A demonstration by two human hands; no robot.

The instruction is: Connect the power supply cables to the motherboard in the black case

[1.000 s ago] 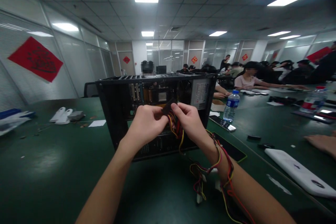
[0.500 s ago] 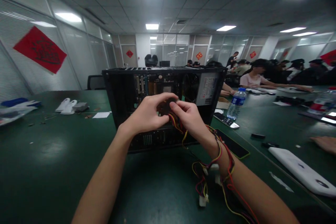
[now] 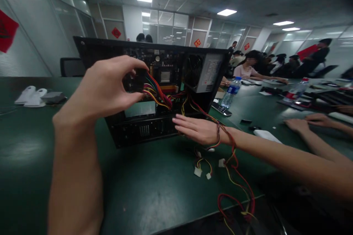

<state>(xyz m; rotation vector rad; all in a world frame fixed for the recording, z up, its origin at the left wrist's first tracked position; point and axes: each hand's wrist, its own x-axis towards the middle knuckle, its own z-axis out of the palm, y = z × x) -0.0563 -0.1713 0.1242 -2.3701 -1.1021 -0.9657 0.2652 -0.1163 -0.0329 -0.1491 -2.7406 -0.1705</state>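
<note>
Drawn farther apart since earlier, left hand [image 3: 106,86] pinches a black connector [image 3: 138,80]; right hand [image 3: 198,129] stretches out flat.

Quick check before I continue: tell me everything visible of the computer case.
The computer case is black and looks metal, its near side open on a circuit board, a dark fan and a labelled power supply. It stands on the green table, slanted in view. Coloured wires run inside it. The left hand is before its left part, the right hand by its lower edge; contact is unclear.

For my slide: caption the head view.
Left grip holding a wired black connector, right grip outstretched, at an open computer case.
</note>
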